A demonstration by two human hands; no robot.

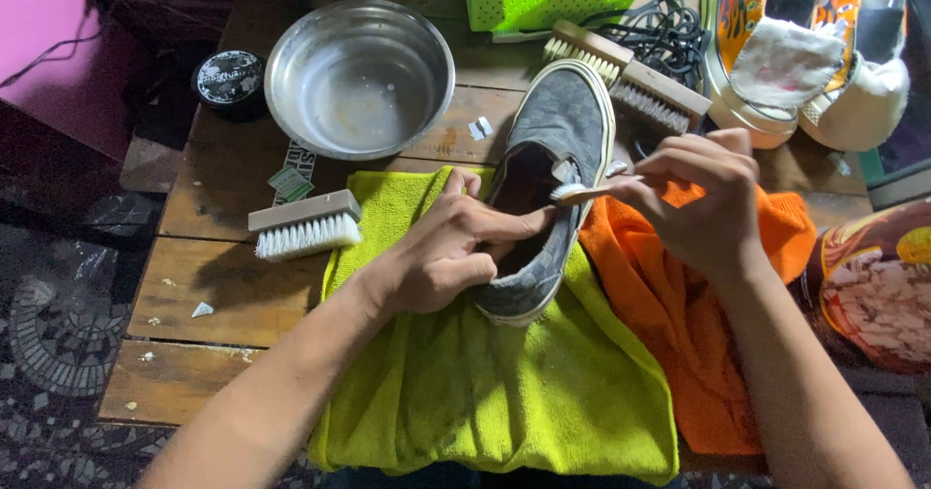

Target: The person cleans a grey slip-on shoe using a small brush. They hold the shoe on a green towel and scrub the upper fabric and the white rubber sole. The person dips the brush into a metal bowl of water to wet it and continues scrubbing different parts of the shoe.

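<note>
A grey slip-on shoe [558,149] was lain on a lime-green towel [485,392] on the wooden bench [194,295]. Its opening was pinched by the left hand [441,251], fingers closed on the edge. A small brush [582,193] was gripped tight in the right hand [708,198]. The shoe could be pushed sideways by hard scrubbing (only one edge was held).

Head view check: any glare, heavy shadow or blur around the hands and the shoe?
Head view: soft daylight, sharp focus on the grey slip-on shoe; mild sheen in the round steel bowl; the shoe's opening is dark under the left hand; right hand slightly soft, no strong blur; left edge dim.
</note>
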